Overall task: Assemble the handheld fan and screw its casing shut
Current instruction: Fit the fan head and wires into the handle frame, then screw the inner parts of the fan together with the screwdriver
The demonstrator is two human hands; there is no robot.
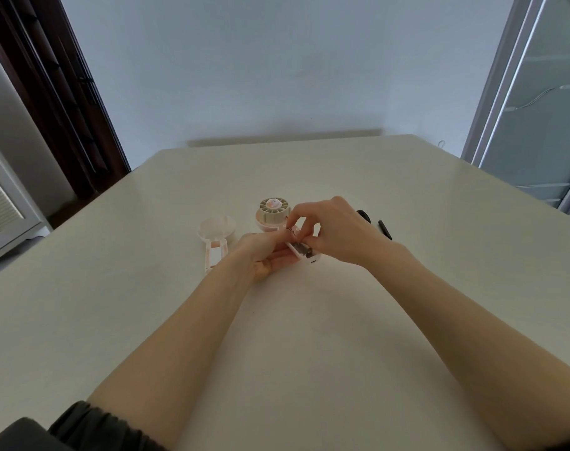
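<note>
The fan body [288,237], pale pink smooth plastic, lies near the middle of the table [342,320]: a round head carrying a beige ribbed fan cage [275,209] and a narrow open handle showing thin wires and dark parts inside. The left hand [264,255] cradles the handle from below, its grip curled round it. The right hand [329,231] pinches the wires at the handle's top, finger and thumb closed on them. Just left lies the other casing half [216,237], a hollow pink shell with a round cup and a slotted stem. Two black objects [376,224], partly hidden, lie beyond the right wrist. The table is matte cream, against a plain white wall [277,66].
</note>
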